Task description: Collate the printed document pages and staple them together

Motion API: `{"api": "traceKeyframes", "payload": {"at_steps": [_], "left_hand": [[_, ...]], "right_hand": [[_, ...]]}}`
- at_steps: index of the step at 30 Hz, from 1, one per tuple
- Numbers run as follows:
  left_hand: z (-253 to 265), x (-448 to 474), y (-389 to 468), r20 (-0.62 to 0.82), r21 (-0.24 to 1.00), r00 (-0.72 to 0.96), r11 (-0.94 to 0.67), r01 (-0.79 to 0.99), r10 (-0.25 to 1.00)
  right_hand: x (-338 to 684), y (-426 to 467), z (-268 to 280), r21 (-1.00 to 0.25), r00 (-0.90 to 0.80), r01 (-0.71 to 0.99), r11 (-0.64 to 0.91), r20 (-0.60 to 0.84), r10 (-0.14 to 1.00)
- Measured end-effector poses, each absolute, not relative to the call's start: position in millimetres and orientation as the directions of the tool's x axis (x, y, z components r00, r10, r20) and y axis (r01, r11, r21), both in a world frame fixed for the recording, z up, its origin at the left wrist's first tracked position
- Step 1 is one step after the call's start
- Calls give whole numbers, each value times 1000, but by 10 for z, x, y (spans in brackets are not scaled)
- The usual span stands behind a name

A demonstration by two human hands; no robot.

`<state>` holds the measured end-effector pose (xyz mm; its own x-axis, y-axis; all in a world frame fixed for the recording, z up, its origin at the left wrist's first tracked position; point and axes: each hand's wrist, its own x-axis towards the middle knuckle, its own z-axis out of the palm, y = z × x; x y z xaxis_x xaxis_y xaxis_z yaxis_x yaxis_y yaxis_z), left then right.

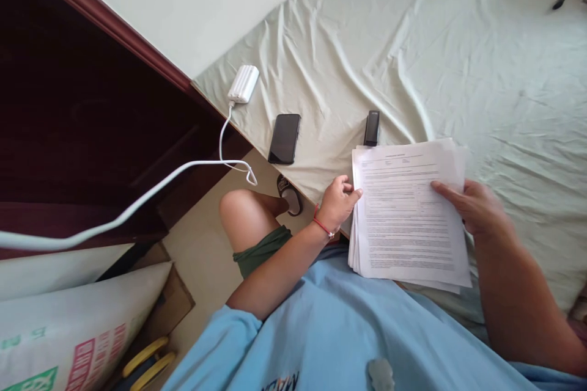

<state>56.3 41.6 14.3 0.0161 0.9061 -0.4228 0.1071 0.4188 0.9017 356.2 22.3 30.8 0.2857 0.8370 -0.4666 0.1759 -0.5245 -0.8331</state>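
A stack of printed paper sheets [403,220] lies tilted over the front edge of the cloth-covered surface, close to my body. My right hand [481,208] grips the stack at its right side, thumb on the top sheet and fingers hidden beneath. At the left edge, my left hand [338,201], with a red string bracelet on the wrist, is loosely curled. Its thumb tip touches the paper's edge while the other fingers stay outside it. The sheets' edges are slightly uneven. Just beyond the stack is a small black device [372,127], perhaps a stapler.
A dark smartphone [284,138] lies near the surface's left edge. Behind it sits a white power block [244,84], its white cable [137,211] running off left. A printed white sack [77,324] stands at lower left. A small black object [559,2] lies far right.
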Motion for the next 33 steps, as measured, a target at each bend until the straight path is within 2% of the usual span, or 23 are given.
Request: {"api": "traceKeyframes", "payload": {"at_steps": [2,6,8,12,14,17,19,22,25,28,31,33], "left_hand": [[111,574,398,-430,901,109,417,122,896],[121,588,349,-393,917,213,365,162,894],[150,582,310,-356,924,187,315,216,916],[237,561,253,-214,928,7,201,314,977],[300,568,268,-199,960,18,192,205,980],[454,615,365,-218,971,240,236,-46,946],[617,654,478,-169,970,338,216,-109,926],[925,666,698,-38,987,294,82,-139,955],[1133,579,930,108,988,270,-73,-135,957],[1037,435,1105,161,986,278,-141,-92,947],[700,330,1194,94,995,286,-87,-38,954],[493,308,1214,39,999,274,-42,7,961]], "right_hand": [[3529,174,325,-795,244,-43,-605,-596,765],[3491,75,396,-837,201,-112,-535,-546,813],[3509,17,453,-848,204,-134,-513,-530,823],[3571,-86,578,-889,246,-164,-428,-457,855],[3559,-87,644,-937,321,-151,-315,-348,881],[3444,30,787,-989,407,-123,-81,-125,905],[3330,176,931,-992,417,-90,86,41,908],[3188,418,1177,-942,428,-11,334,298,853],[3138,580,1309,-880,407,17,475,440,800],[3187,625,1178,-908,309,14,419,402,862],[3297,612,865,-978,153,81,191,202,967],[3362,601,682,-981,114,170,90,111,987]]}}
